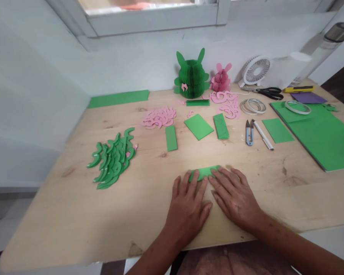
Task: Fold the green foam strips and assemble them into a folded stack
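A narrow green paper strip (205,172) lies flat near the front of the table. Both hands press on it with fingers stretched out. My left hand (188,204) covers its left end, while the fingertips of my right hand (235,198) rest on its right end. Part of the strip's near edge is hidden under the fingers. Beyond it lie a green paper rectangle (171,138), a larger green paper piece (198,126) set at an angle, and another green strip (221,126).
Green paper cutouts (114,160) are heaped at left, with pink cutouts (159,117) behind. Green (191,78) and pink (221,79) paper figures stand by the wall. Thread snips (249,133), a white marker (263,135), tape rolls (256,106), scissors (269,93) and green sheets (326,141) are at right.
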A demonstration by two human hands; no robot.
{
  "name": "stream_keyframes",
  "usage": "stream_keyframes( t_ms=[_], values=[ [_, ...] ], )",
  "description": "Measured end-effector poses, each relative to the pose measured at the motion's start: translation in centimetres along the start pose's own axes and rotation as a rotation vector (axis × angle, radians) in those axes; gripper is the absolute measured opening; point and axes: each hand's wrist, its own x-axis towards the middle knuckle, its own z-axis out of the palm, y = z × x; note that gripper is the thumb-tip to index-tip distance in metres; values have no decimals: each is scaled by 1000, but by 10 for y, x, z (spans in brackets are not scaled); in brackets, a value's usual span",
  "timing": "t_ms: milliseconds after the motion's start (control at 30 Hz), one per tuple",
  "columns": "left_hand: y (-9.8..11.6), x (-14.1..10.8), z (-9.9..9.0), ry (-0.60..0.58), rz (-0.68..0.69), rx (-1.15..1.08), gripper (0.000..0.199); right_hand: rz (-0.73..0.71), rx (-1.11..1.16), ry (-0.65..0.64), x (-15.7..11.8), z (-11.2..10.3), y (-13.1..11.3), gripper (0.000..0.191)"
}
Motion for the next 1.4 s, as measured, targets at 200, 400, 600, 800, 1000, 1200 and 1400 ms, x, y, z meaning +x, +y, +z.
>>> stream_keyframes(
  t_ms=[200,400,600,800,1000,1200,1400],
  values=[
    [-1,0,0,-10,2,-3,51,7,3,-1,0,-1,0,37],
    [0,0,0,-1,6,5,51,20,16,6,1,-1,0,36],
    [-1,0,0,-15,6,6,50,22,18,-22,1,-2,1,35],
    [-1,0,2,16,16,22,51,16,35,-2,1,-1,2,38],
    [0,0,2,8,11,15,50,14,28,-14,0,0,2,37],
    [0,1,0,1,6,7,49,17,8,-27,0,0,2,37],
    [0,1,0,1,7,12,50,21,4,-37,0,-1,2,35]
  ],
)
